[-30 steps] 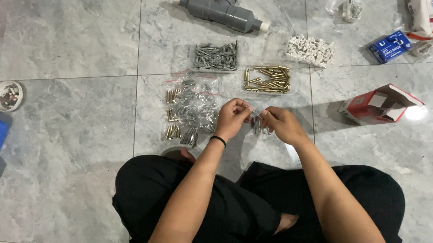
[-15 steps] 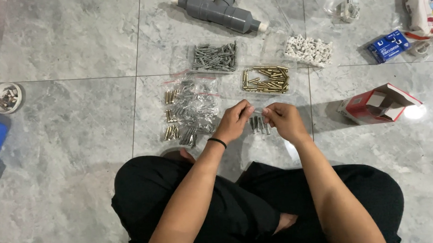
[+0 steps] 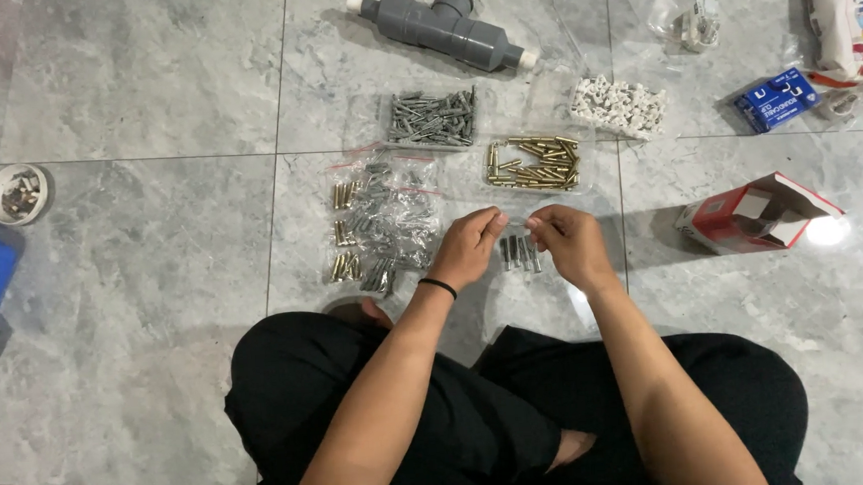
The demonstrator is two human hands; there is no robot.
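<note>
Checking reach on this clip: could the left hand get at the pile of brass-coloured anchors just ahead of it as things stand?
Probably yes. The left hand sits just short of the brass-coloured anchors, with only bare floor tile between them; the small grey pieces lie off to its side.

left hand (image 3: 470,248): bag of metal anchors (image 3: 381,226) touching its outer side, blocks leftward | right hand (image 3: 569,244): bare tile to its right, up to red-and-white carton (image 3: 754,218) | between hands: row of grey screws (image 3: 520,252) | ahead: brass screw pile (image 3: 533,161) close
</note>
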